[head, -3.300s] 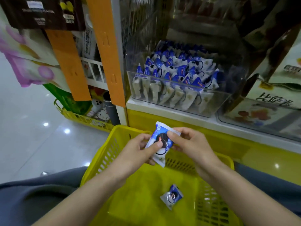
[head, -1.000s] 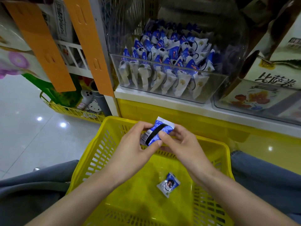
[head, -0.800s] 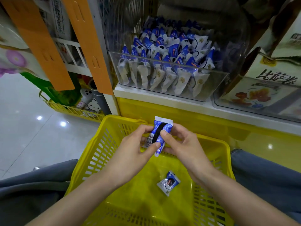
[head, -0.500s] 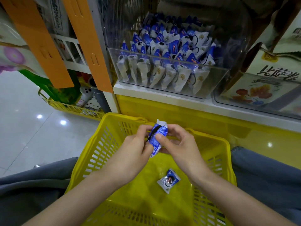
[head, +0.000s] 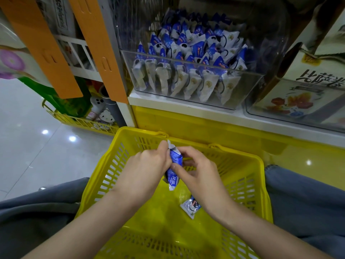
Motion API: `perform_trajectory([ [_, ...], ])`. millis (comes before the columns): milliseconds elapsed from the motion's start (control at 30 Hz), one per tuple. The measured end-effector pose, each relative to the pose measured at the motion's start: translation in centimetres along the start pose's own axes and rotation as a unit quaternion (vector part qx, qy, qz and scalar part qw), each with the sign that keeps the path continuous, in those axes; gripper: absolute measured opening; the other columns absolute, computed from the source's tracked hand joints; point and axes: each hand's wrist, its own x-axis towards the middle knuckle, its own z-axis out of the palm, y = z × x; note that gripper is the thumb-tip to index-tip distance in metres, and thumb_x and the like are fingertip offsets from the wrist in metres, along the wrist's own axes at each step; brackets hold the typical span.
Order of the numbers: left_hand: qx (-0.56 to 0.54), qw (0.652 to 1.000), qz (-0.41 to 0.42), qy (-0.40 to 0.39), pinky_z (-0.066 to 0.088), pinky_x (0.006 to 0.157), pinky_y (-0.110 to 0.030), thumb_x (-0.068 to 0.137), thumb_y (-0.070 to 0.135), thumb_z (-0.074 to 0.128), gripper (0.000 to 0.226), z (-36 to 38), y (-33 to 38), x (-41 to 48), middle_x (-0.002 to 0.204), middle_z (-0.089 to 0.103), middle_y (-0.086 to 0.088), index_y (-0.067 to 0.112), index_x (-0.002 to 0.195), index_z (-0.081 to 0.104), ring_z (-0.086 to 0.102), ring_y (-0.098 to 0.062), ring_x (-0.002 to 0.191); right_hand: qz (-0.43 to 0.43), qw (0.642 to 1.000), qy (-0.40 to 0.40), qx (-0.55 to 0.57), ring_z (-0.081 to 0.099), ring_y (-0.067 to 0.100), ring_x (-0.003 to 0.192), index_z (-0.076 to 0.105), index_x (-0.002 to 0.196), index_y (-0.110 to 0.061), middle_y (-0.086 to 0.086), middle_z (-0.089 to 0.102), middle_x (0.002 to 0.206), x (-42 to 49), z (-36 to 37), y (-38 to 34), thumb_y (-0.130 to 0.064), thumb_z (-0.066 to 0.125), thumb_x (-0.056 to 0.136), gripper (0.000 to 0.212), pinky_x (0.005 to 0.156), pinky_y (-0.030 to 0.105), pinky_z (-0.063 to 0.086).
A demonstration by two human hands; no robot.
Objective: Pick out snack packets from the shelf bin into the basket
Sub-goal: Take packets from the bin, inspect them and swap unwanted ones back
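Note:
A blue and white snack packet point(head: 174, 165) is held upright, edge-on, over the yellow basket point(head: 242, 184). My left hand point(head: 147, 169) pinches it from the left and my right hand point(head: 197, 172) pinches it from the right. A second snack packet point(head: 190, 207) lies on the basket floor, partly hidden under my right wrist. The clear shelf bin point(head: 248, 90) above holds several blue and white packets point(head: 190, 58).
A white shelf ledge point(head: 186, 109) over a yellow base runs just behind the basket. Another clear bin point(head: 298, 105) with printed boxes stands at the right. Orange strips point(head: 100, 51) hang at the left. A yellow wire rack point(head: 82, 122) sits on the tiled floor.
Both hands have lowered the packet deeper over the basket and turned it from face-on to edge-on. The packet on the basket floor has not moved.

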Motion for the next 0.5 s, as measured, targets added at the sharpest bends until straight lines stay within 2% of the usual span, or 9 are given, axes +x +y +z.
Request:
perform_trajectory([
  [100, -0.075, 0.997, -0.014, 0.025, 0.025, 0.048, -0.028, 0.097, 0.031, 0.034, 0.016, 0.3, -0.1, 0.0, 0.062, 0.043, 0.005, 0.021, 0.084, 0.034, 0.055, -0.026, 0.063, 0.012, 1.000, -0.003, 0.007, 0.060, 0.003, 0.093, 0.060, 0.111, -0.028, -0.005, 0.063, 0.109, 0.2, -0.1, 0.0, -0.015, 0.065, 0.084, 0.031, 0.071, 0.013, 0.049],
  [167, -0.127, 0.990, -0.042, 0.053, 0.023, 0.047, -0.029, 0.096, 0.030, 0.036, 0.020, 0.4, -0.1, 0.2, 0.056, 0.042, 0.006, 0.022, 0.078, 0.039, 0.045, -0.019, 0.051, 0.030, 0.999, -0.027, 0.026, 0.059, 0.004, 0.100, 0.056, 0.118, -0.029, -0.008, 0.062, 0.114, 0.3, 0.1, 0.0, -0.019, 0.064, 0.085, 0.035, 0.086, 0.022, 0.049],
  [233, -0.160, 0.982, -0.064, 0.076, 0.023, 0.049, -0.029, 0.095, 0.028, 0.040, 0.023, 0.6, 0.0, 0.4, 0.054, 0.044, 0.008, 0.019, 0.075, 0.046, 0.044, -0.018, 0.051, 0.046, 0.996, -0.056, 0.058, 0.062, 0.008, 0.099, 0.053, 0.118, -0.033, -0.012, 0.062, 0.112, 0.3, 0.2, -0.3, -0.018, 0.063, 0.086, 0.037, 0.090, 0.032, 0.050],
  [300, -0.207, 0.972, -0.084, 0.068, 0.033, 0.052, -0.027, 0.094, 0.027, 0.044, 0.020, 0.8, 0.1, 0.5, 0.059, 0.055, 0.007, 0.018, 0.079, 0.054, 0.054, -0.018, 0.057, 0.047, 0.995, -0.050, 0.069, 0.065, 0.014, 0.095, 0.052, 0.115, -0.036, -0.013, 0.064, 0.108, 0.5, 0.0, -0.4, -0.016, 0.061, 0.087, 0.035, 0.089, 0.038, 0.052],
  [367, -0.263, 0.960, -0.092, 0.033, 0.048, 0.066, -0.024, 0.092, 0.022, 0.051, 0.012, 1.1, 0.4, 0.5, 0.081, 0.068, 0.003, 0.018, 0.095, 0.061, 0.064, -0.012, 0.074, 0.043, 0.997, -0.026, 0.057, 0.064, 0.023, 0.097, 0.050, 0.122, -0.030, -0.006, 0.064, 0.110, 0.8, -0.4, -0.2, -0.016, 0.058, 0.089, 0.037, 0.090, 0.043, 0.050],
  [400, -0.275, 0.957, -0.092, 0.017, 0.049, 0.071, -0.022, 0.091, 0.020, 0.053, 0.016, 1.1, 0.5, 0.4, 0.090, 0.069, 0.003, 0.016, 0.104, 0.061, 0.065, -0.010, 0.081, 0.050, 0.997, -0.020, 0.052, 0.064, 0.025, 0.098, 0.046, 0.127, -0.026, -0.003, 0.063, 0.112, 0.8, -0.6, -0.2, -0.017, 0.057, 0.090, 0.040, 0.090, 0.046, 0.049],
  [433, -0.284, 0.955, -0.090, 0.007, 0.050, 0.075, -0.021, 0.090, 0.017, 0.054, 0.020, 1.2, 0.5, 0.4, 0.096, 0.069, 0.002, 0.015, 0.109, 0.059, 0.066, -0.010, 0.085, 0.054, 0.997, -0.022, 0.051, 0.063, 0.024, 0.099, 0.043, 0.129, -0.025, -0.002, 0.062, 0.115, 0.9, -0.6, -0.1, -0.017, 0.056, 0.091, 0.041, 0.091, 0.046, 0.049],
  [500, -0.301, 0.949, -0.089, -0.006, 0.051, 0.080, -0.029, 0.090, 0.012, 0.052, 0.023, 1.1, 0.4, 0.5, 0.101, 0.070, 0.000, 0.014, 0.112, 0.059, 0.066, -0.011, 0.089, 0.047, 0.997, -0.031, 0.044, 0.062, 0.016, 0.102, 0.042, 0.123, -0.028, -0.003, 0.059, 0.120, 0.8, -0.6, 0.0, -0.015, 0.054, 0.092, 0.035, 0.093, 0.043, 0.048],
])
